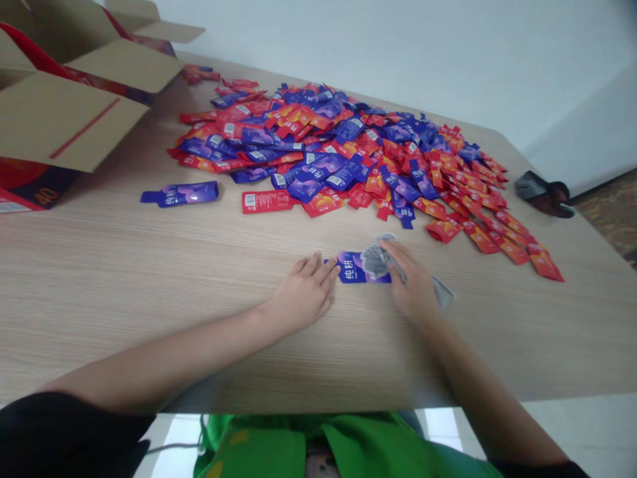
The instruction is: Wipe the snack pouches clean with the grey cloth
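A purple sachet (350,271) with white lettering lies flat on the table in front of me. My left hand (309,290) rests with its fingers stretched out on the sachet's left end. In my right hand (411,279) is a bunched grey cloth (375,257), pressed onto the right part of the sachet and covering some of it. A corner of the cloth pokes out beyond the right side of that hand. Farther left, another purple sachet (186,194) lies by itself, and near it a red sachet (267,202) shows its barcode side.
A big heap of red and purple sachets (318,149) spreads across the back of the table (149,285). Open cardboard boxes (74,113) stand at the left, flaps out. A dark, shiny crumpled object (542,192) lies near the right edge.
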A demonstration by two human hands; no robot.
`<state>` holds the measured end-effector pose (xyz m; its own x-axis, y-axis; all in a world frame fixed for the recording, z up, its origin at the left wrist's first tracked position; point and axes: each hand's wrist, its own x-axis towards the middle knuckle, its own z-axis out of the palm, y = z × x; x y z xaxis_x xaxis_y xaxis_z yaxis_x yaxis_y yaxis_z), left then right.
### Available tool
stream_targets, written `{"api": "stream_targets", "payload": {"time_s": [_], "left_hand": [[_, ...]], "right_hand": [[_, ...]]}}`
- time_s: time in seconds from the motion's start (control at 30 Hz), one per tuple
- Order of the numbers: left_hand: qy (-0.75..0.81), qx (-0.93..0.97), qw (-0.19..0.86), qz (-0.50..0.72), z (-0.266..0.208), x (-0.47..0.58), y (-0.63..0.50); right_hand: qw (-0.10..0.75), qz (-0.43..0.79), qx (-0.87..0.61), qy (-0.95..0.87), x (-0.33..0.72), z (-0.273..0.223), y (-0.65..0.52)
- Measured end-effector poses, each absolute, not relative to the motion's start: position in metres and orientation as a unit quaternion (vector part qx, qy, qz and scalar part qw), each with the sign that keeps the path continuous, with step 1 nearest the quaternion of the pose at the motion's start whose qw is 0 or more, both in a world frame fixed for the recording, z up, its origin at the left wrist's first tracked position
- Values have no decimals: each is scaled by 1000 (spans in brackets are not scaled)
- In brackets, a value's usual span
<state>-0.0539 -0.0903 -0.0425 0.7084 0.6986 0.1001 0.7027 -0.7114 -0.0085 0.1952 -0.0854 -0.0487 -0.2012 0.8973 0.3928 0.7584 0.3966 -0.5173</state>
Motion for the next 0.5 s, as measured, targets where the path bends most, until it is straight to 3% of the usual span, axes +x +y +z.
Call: {"api": "stream_targets", "payload": {"time_s": [0.2, 0.5], "left_hand": [[-373, -927, 27, -40, -40, -54, -90], [-406, -912, 18, -50, -44, -55, -81]], "right_hand": [[250, 103, -459, -847, 161, -59, -90], [308, 136, -619, -710, 214, -48, -98]]}}
